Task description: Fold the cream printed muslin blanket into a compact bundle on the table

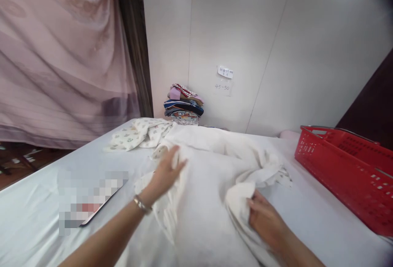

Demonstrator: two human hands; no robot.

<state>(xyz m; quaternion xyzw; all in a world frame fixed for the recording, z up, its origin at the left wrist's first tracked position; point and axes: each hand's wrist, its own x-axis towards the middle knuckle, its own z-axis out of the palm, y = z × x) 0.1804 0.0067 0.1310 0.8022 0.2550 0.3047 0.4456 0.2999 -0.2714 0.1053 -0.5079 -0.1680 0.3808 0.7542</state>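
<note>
White cloth (208, 189), spread over the middle of the white-covered desk (307, 218). The cloth is soft and rumpled: a broad, fairly smooth centre, a thick fold across its far part, bunched folds at the right, and small printed marks at its right end and left edge. The left hand (162, 175) lies at the cloth's left edge, thumb and fingers wide apart; whether they touch it cannot be told. The right hand (267, 220) holds a raised fold between thumb and fingers.

Counted: one white cloth; one patterned cloth (135, 134), crumpled at the far left; one stack of folded fabrics (184, 105) beyond the far edge; one red basket (344, 168) at the right; two paper labels on the wall (276, 54), the lower reading "45-50"; one metal band (143, 204) on the left wrist; one pink curtain (61, 54).

Obscured: a flat object (102, 197) at the left is largely pixelated; the upper label's writing is too small to read; the basket is cut off at the right, and the white cloth at the near edge. The left hand is blurred.
</note>
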